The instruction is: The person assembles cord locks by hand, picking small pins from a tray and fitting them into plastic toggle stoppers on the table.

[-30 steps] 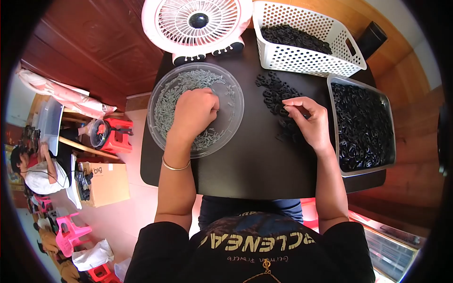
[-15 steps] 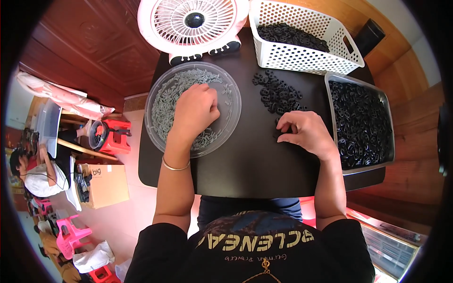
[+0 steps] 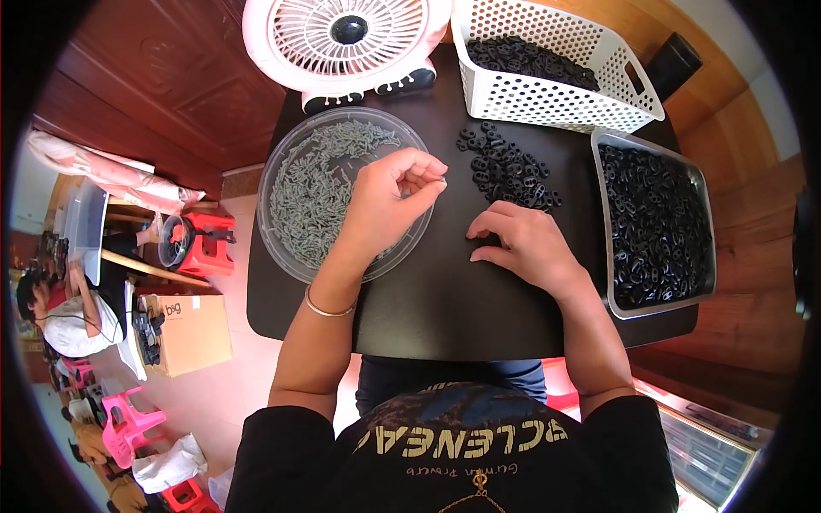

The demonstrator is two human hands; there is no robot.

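My left hand hovers over the right rim of a round clear tub, thumb and forefinger pinched together; whatever is at their tips is too small to name. Small grey peg-like pieces cover much of the tub's bottom. Across the dark table, my right hand is curled, thumb and forefinger bent toward each other. Anything between them blends into the black tabletop. Just beyond that hand lies a loose pile of small black parts with holes.
A metal tray full of shiny black parts stands at the right. Behind the pile is a white perforated basket holding more black parts. A pink-and-white fan stands behind the tub. Another person sits at far left, near a cardboard box.
My left hand has risen from the grey pieces and moved right to the tub's rim, its pinch now showing. My right hand has shifted left, away from the metal tray.
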